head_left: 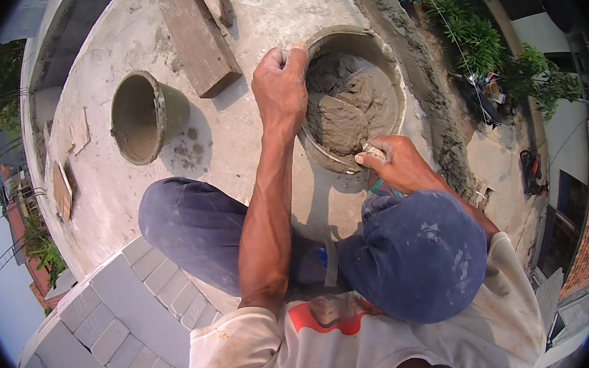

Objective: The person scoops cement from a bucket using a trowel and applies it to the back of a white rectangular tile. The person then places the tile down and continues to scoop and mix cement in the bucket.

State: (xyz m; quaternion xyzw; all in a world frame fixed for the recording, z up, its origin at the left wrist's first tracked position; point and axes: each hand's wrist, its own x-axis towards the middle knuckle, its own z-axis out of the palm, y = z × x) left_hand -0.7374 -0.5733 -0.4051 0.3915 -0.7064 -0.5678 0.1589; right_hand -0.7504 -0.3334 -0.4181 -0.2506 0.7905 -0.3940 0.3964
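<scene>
A round bucket [399,85] stands in front of me, partly filled with wet grey mortar [354,108]. My left hand [282,85] is closed on its left rim, the thumb and fingers gripping the edge. At the near right rim my right hand [405,162] is closed round a pale, mortar-smeared handle-like piece [373,151]. What that piece belongs to is hidden by the fingers and the rim. A second bucket [175,112], coated inside with dried mortar, lies tipped with its mouth toward the left.
Wooden planks [202,45] lie on the concrete slab [236,0] beyond the buckets. A ridge of rough mortar [434,101] runs along the slab's right edge, above lower ground with plants [475,42]. Grey blocks [121,325] are stacked at the near left. My bent knees flank the work.
</scene>
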